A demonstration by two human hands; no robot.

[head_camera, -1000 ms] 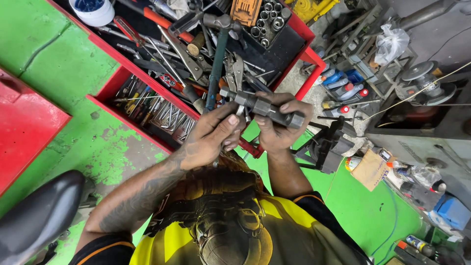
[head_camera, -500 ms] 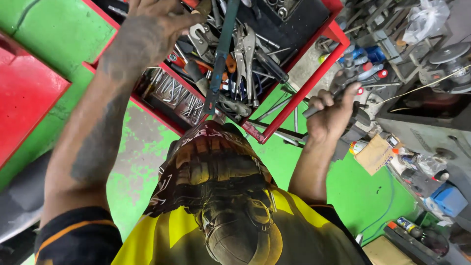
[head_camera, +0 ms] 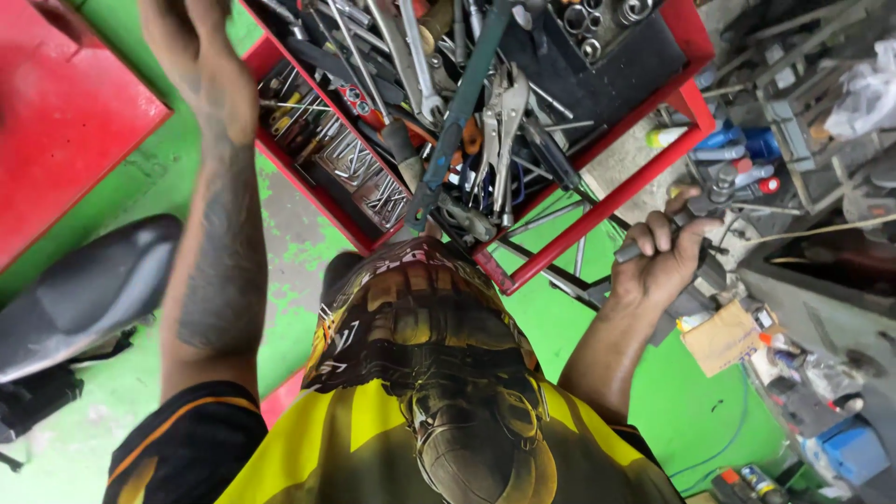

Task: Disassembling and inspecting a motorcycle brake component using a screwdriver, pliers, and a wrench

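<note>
My right hand [head_camera: 665, 259] is closed around the grey handle of a metal tool [head_camera: 714, 191], held out to the right of the red tool tray [head_camera: 611, 210], over a cluttered bench. My left hand [head_camera: 201, 56] is raised along the left edge of the tray near a compartment of small keys and bits [head_camera: 350, 163]. Its fingers run past the top of the frame, so I cannot see whether it holds anything. A long dark green bar [head_camera: 457, 112] lies across the tray among wrenches and locking pliers [head_camera: 504, 121].
A red panel [head_camera: 65, 121] fills the upper left and a black motorcycle seat [head_camera: 84, 289] sits below it. The floor [head_camera: 691, 411] is green. At the right are spray cans, bottles [head_camera: 737, 145], a cardboard box [head_camera: 723, 336] and a blue container [head_camera: 849, 448].
A second ago both hands held the metal tool together over the tray. My left hand has let go and lifted up and left. My right hand has carried the tool out to the right.
</note>
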